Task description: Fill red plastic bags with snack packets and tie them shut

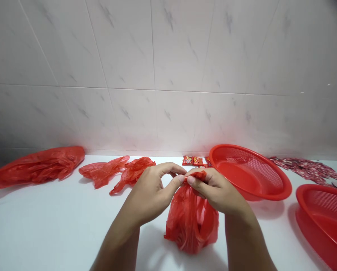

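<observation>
Between both hands (150,194), red plastic bag (191,222)

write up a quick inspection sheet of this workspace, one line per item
surface: white tabletop, dry-looking, no damage visible
job's things: red plastic bag, bulging, resting on the tabletop, top gathered
hands: left hand and right hand both pinch the bag's gathered top
clutter: long bundled red bag, crumpled red bag, second crumpled red bag, red sachets, red perforated colander, second red colander, red patterned wrappers
cables: nothing seen
surroundings: marbled white wall tiles behind the tabletop
</observation>
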Motion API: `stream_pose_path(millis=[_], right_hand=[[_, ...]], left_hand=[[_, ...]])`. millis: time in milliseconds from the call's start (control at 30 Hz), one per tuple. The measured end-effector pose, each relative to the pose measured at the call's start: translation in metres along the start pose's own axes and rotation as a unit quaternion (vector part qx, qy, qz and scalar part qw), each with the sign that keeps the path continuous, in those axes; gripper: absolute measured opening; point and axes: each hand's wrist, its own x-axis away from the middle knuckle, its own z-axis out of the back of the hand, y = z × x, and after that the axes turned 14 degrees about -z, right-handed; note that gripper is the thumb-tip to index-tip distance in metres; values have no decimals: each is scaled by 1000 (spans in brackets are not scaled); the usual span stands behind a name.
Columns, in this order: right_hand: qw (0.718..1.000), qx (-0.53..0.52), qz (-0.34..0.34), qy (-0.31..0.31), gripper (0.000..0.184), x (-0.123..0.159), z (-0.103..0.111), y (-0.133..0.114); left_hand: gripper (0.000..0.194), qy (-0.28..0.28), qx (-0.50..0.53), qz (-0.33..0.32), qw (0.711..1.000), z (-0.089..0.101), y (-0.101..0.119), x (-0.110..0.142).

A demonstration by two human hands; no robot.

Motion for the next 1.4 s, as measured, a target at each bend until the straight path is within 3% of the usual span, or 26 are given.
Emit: stream_pose_path(millis=[467, 700, 900, 1067, 1300, 1400], right_hand=[[1000, 12, -1, 18, 44, 2, 1, -4], [997, 67, 16, 40, 45, 3, 2, -9], [999, -28, -2, 43, 42, -1, 2, -3], [990, -118, -20, 77, 42, -3, 5, 1], [997, -37, 26, 58, 42, -1, 14, 1], [997, -32, 26, 59, 41, 1, 17, 0]], left_hand=[[10, 8, 19, -23, 1000, -1, -4, -1], [9, -5, -25, -35, 999, -3, -5, 1], [16, -13, -41, -23, 999, -4, 3, 0], [12, -36, -2, 3, 999, -2, 5, 0], [6, -95, 50, -5, 994, -2, 2, 2], [59, -109, 114, 2, 987, -9, -4, 1]])
